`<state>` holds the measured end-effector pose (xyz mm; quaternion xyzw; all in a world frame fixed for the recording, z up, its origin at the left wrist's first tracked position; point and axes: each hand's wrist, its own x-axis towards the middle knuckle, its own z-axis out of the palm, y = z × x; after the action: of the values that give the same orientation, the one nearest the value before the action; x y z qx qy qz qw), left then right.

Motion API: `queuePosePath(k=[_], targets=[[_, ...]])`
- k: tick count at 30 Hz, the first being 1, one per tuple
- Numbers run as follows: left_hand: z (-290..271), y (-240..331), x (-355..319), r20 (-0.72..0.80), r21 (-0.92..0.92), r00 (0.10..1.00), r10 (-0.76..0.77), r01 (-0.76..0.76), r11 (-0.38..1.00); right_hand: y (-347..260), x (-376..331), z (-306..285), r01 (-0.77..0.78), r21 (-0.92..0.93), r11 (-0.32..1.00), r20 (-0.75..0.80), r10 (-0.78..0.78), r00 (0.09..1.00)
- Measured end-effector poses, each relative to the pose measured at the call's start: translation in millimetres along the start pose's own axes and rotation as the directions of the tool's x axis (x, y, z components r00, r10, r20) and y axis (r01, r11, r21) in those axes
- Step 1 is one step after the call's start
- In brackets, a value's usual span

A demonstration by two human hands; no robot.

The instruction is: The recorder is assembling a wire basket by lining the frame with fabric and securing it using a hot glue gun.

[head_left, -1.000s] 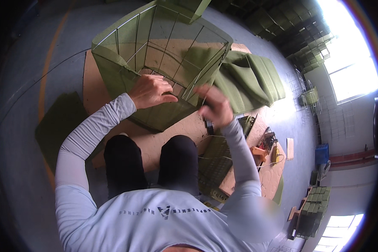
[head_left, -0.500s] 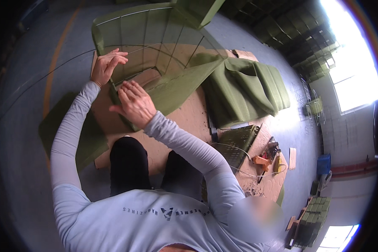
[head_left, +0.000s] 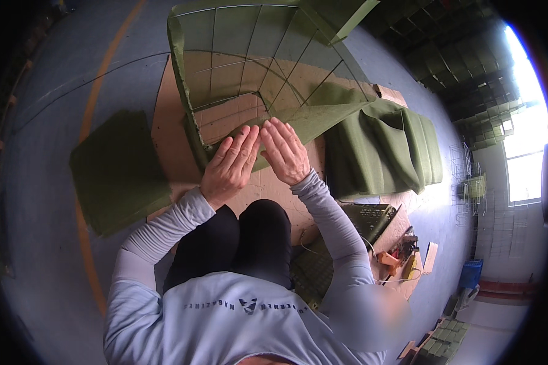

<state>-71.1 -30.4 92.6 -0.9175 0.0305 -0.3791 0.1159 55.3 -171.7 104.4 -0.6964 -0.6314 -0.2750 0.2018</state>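
A wire-grid frame (head_left: 248, 59) stands before me on the cardboard, with green fabric (head_left: 326, 120) wrapped over its edges. My left hand (head_left: 232, 165) lies flat along the fabric at the near edge, fingers stretched out and holding nothing. Beside it, my right hand (head_left: 285, 152) presses or rests on the same edge with straight fingers. The fingertips of the two hands almost meet, slanting toward each other. Part of the near fabric edge is hidden under my hands.
Flat green sheets (head_left: 119, 176) lie on the floor at left. Folded green fabric (head_left: 377, 146) is heaped at right, above a perforated green crate (head_left: 371, 220). An orange-handled tool (head_left: 388, 260) and a cord lie on the cardboard (head_left: 170, 115). A blue bin (head_left: 470, 274) stands farther right.
My left hand has left the frame's left side and come down to the near edge next to my right hand. Both now lie flat there. The whole view has shifted slightly.
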Motion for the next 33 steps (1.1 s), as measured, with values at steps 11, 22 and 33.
queuePosePath(k=[11, 22, 33], targets=[[0, -19, 46, 0.206, -0.084, 0.978, -0.022, 0.040, 0.996, 26, 66, -16, -0.272, 0.068, 0.960, 0.566, 0.188, 0.803], [-22, -65, 44, 0.475, -0.509, 0.874, 0.103, 0.177, 0.843, 24, 110, 8, -0.414, 0.166, 0.895, 0.937, -0.012, 0.350], [-39, -30, 30, -0.008, -0.326, 1.000, -0.029, 0.025, 0.945, 8, 16, -54, -0.002, -0.106, 0.994, -0.011, 0.001, 1.000]])
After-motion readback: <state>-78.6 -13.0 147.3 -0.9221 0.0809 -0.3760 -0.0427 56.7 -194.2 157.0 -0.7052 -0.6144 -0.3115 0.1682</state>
